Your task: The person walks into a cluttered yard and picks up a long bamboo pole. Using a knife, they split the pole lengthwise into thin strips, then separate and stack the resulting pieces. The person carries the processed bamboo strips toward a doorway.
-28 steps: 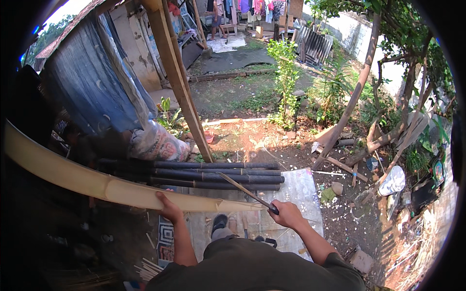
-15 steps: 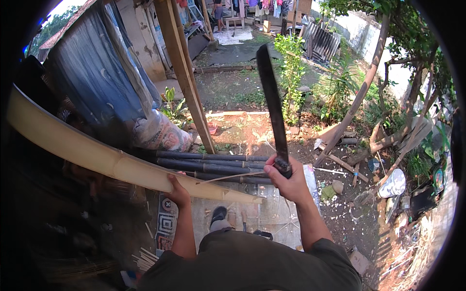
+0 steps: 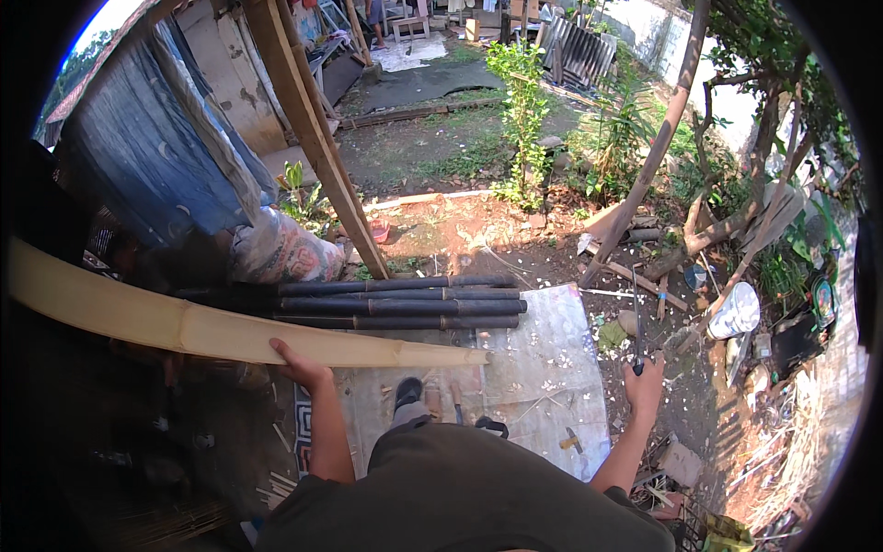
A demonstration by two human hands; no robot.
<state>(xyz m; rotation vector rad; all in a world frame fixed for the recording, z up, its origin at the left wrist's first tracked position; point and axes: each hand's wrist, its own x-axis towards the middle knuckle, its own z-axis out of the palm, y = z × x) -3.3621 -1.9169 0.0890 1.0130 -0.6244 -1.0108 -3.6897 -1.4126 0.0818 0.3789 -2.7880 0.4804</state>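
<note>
My left hand [image 3: 303,364] is closed on the lower edge of a long split bamboo piece [image 3: 221,333], pale inside face up, its narrow tip pointing right. Out to the right, well apart from the bamboo, my right hand [image 3: 645,382] grips a machete [image 3: 637,317] by its handle. The dark blade points away from me and shows nearly edge-on. Beyond the split piece lie several dark bamboo poles [image 3: 405,306] side by side. The left end of the split piece runs into shadow at the picture's rim.
A pale sheet [image 3: 543,405] littered with chips covers the ground. On it lie a small wooden-handled tool [image 3: 455,396] and a hammer-like tool [image 3: 571,442]. A slanting wooden post [image 3: 308,129] stands ahead left, near a stuffed sack [image 3: 285,248]. At right are a white bucket [image 3: 736,311] and branches.
My right hand has swung right and down with the machete, away from the bamboo. The blade, upright before, now shows edge-on. A thin strip beside that hand no longer shows there.
</note>
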